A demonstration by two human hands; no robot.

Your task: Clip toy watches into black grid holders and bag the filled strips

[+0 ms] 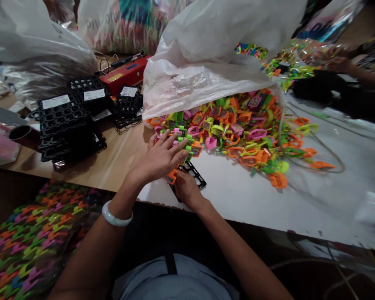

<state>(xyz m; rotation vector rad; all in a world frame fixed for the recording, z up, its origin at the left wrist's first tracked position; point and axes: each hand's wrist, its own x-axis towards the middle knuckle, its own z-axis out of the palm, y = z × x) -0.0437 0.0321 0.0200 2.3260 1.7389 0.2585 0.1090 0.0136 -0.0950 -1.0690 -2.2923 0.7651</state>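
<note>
My left hand (164, 156), with a pale bangle (117, 213) on the wrist, lies palm down with fingers spread over several green, pink and orange plastic pieces (187, 146). These pieces sit over a black lattice tray (195, 175) near the table's front edge. Close beside it, my right hand (187, 189) is at the tray's near part, next to an orange piece (171, 176); its fingertips are hidden. Behind both hands, a heap of bright plastic pieces (237, 129) spills out of a white plastic bag (200, 83).
Black lattice trays (62, 121) are stacked at the left, near a red box (125, 75) and a dark cup (23, 135). A clear bag of colourful pieces (28, 241) lies below left. Cords (328, 152) cross the white tabletop (300, 200). Another person's hand (339, 64) shows at the upper right.
</note>
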